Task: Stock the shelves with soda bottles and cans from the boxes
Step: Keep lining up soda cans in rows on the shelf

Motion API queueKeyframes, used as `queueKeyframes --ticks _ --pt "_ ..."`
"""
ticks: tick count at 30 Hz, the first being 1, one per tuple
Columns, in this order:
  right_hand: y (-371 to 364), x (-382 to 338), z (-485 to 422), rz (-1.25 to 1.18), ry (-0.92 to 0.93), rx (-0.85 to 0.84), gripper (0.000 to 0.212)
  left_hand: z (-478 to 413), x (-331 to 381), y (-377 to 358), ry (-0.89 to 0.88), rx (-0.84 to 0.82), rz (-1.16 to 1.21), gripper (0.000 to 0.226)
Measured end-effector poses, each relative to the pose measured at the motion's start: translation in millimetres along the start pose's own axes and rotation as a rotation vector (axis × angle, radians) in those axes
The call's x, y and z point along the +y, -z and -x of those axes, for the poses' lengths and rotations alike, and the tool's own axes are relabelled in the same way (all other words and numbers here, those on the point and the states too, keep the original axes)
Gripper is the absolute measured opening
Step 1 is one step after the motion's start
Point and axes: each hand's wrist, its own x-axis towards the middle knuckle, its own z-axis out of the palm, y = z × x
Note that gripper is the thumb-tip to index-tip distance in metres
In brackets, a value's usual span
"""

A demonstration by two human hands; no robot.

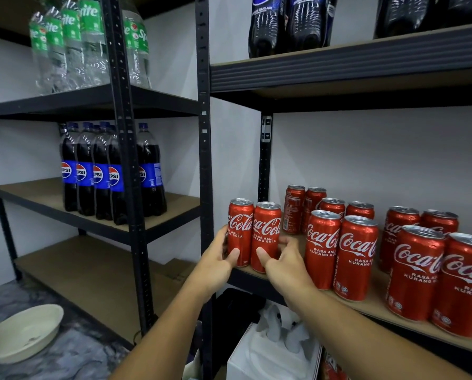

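Two red Coca-Cola cans stand side by side at the left front corner of the right-hand shelf (377,303). My left hand (219,260) grips the left can (240,229), thumb across its front. My right hand (284,261) grips the right can (266,231), with fingers curled behind it. Both cans are upright and sit at the shelf edge. Several more Coca-Cola cans (357,256) stand in rows to the right on the same board.
The left rack holds Pepsi bottles (100,174) on its middle shelf and Sprite bottles (73,42) above. Dark Pepsi bottles (287,23) stand on the upper right shelf. A black upright post (204,133) is just left of my hands. A cream bowl (21,333) lies on the floor, and a white box (267,355) sits below.
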Motion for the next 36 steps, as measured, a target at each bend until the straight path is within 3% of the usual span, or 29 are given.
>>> queueKeyframes --ticks 4,7,25,36 --pt "4.5 -4.4 1.6 -0.080 -0.019 -0.078 0.058 0.4 0.9 -0.1 0.005 -0.005 -0.012 0.060" --pt "4.2 -2.5 3.6 -0.025 0.017 -0.041 0.064 0.7 2.1 -0.7 0.004 -0.004 -0.018 0.061" --pt "4.0 -0.1 6.6 0.042 0.028 -0.054 0.057 1.5 0.1 -1.6 -0.077 0.028 -0.008 0.067" --pt "3.9 3.6 4.7 0.087 0.022 -0.053 0.060 3.0 -0.7 -10.3 -0.085 0.081 -0.196 0.071"
